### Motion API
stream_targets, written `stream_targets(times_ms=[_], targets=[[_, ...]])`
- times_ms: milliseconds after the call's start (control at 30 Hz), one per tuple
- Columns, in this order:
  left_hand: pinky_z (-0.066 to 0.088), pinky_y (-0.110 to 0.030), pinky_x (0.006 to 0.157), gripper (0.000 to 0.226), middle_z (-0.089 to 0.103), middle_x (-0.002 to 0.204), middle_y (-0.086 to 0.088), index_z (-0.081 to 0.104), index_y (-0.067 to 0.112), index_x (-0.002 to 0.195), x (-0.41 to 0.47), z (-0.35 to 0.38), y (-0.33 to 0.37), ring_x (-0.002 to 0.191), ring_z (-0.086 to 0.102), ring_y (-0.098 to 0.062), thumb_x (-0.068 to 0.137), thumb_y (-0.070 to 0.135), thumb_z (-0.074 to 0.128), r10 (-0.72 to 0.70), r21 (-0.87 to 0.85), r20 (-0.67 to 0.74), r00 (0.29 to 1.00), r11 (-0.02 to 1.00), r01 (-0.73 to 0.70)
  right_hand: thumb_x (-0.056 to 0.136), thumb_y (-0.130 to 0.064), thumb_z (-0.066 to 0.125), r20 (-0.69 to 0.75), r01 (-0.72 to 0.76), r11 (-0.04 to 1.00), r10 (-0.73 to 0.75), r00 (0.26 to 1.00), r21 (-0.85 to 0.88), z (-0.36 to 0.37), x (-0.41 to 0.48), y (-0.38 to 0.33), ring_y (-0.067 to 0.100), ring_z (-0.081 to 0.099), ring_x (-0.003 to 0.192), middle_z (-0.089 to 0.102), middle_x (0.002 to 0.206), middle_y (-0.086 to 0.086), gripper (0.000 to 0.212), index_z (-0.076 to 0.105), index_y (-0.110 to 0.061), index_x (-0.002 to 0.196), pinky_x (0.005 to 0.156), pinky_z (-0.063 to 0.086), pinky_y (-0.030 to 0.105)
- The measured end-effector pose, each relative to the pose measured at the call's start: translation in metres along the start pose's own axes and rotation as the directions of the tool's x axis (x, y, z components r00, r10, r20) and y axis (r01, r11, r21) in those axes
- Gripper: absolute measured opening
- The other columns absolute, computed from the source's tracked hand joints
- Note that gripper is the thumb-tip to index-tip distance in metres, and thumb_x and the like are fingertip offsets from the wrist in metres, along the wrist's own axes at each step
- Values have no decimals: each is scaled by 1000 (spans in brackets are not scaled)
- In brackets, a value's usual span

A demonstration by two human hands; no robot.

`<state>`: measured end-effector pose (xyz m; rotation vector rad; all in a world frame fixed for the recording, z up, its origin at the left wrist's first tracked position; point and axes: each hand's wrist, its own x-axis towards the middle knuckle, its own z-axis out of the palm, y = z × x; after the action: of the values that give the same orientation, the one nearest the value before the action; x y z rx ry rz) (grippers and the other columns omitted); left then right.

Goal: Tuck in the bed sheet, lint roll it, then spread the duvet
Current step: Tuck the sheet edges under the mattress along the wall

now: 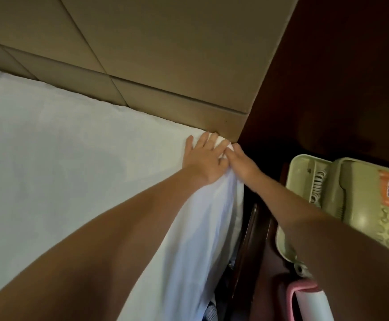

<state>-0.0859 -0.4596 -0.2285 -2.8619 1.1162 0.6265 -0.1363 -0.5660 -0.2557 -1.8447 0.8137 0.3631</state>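
A white bed sheet (61,158) covers the mattress and hangs loose down its right side. At the top right corner, against the headboard, my left hand (204,161) lies flat on the sheet with its fingers spread, pressing the corner down. My right hand (241,162) meets it from the right, fingertips pushing the sheet's corner fold toward the gap by the headboard. A pink-handled lint roller (304,300) with a white roll lies at the bottom right, partly behind my right forearm. No duvet is in view.
A tan padded headboard (165,54) runs along the bed's top edge. A beige corded telephone (351,205) sits on a dark wooden nightstand (261,256) close to the bed's right side. A narrow dark gap separates mattress and nightstand.
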Motion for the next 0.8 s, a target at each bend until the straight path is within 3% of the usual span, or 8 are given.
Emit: stream_targets(times_ms=[100, 200, 267, 367, 500, 600, 667, 800], targets=[[-1, -49, 113, 50, 15, 155, 2, 20, 36, 146, 14, -4, 4, 143, 4, -20, 96, 40, 25, -25, -21, 19, 1000, 999, 26, 101, -24, 36, 6, -32, 963, 31, 999, 267, -9, -1, 3, 18, 52, 108, 52, 127, 5, 37, 41, -14, 136, 87, 40, 28], [-4, -46, 114, 53, 8, 158, 3, 16, 36, 148, 2, -4, 1, 145, 0, -18, 96, 34, 29, -7, -66, 12, 1000, 998, 8, 96, -26, 45, -287, -8, 983, 62, 956, 185, 7, -26, 14, 23, 44, 120, 39, 141, 7, 48, 33, -15, 141, 96, 38, 33], [-5, -40, 115, 55, 4, 159, 3, 15, 33, 149, -19, 3, -5, 145, 0, -15, 96, 31, 30, 17, -95, -64, 998, 995, -23, 95, -35, 48, -289, -130, 969, 188, 939, 208, 20, -39, 22, 25, 40, 121, 32, 141, 9, 46, 38, -14, 135, 102, 36, 37], [-5, -33, 114, 53, 7, 159, 2, 20, 30, 149, -47, 16, -9, 146, 1, -15, 96, 31, 23, 24, -120, -168, 985, 992, -44, 97, -28, 44, -108, -169, 911, 224, 969, 377, 27, -38, 29, 21, 51, 85, 52, 96, 7, 17, 52, -15, 90, 89, 45, 40], [-5, -33, 114, 51, 5, 159, 1, 23, 29, 148, -50, 16, -6, 146, -1, -15, 98, 24, 32, -19, -181, -145, 989, 984, -7, 95, -12, 40, -228, -120, 985, 146, 963, 123, 12, -30, 28, 21, 43, 75, 40, 67, -1, 35, 38, -18, 61, 73, 37, 32], [-4, -34, 115, 51, 7, 158, 1, 26, 27, 147, -48, 15, 1, 145, 1, -15, 97, 22, 33, -52, -230, -151, 987, 973, 16, 90, -8, 39, -313, -152, 983, 177, 933, 104, -5, -26, 35, 23, 45, 79, 48, 77, 7, 26, 38, -17, 65, 71, 37, 33], [-3, -33, 115, 50, 10, 158, 1, 27, 26, 147, -47, 14, 2, 145, 2, -15, 97, 21, 32, -73, -251, -164, 984, 968, 30, 92, -14, 42, -228, -173, 965, 216, 949, 195, -4, -29, 31, 24, 50, 84, 51, 93, 9, 10, 49, -13, 85, 71, 44, 35], [-4, -31, 115, 52, 7, 158, 1, 20, 25, 149, -52, 16, 2, 146, 0, -16, 99, 22, 31, -95, -232, -188, 977, 971, 49, 96, -32, 52, 23, -274, 826, 303, 953, 492, 6, -30, 12, 23, 53, 110, 52, 120, 4, 41, 46, -12, 130, 81, 47, 33]])
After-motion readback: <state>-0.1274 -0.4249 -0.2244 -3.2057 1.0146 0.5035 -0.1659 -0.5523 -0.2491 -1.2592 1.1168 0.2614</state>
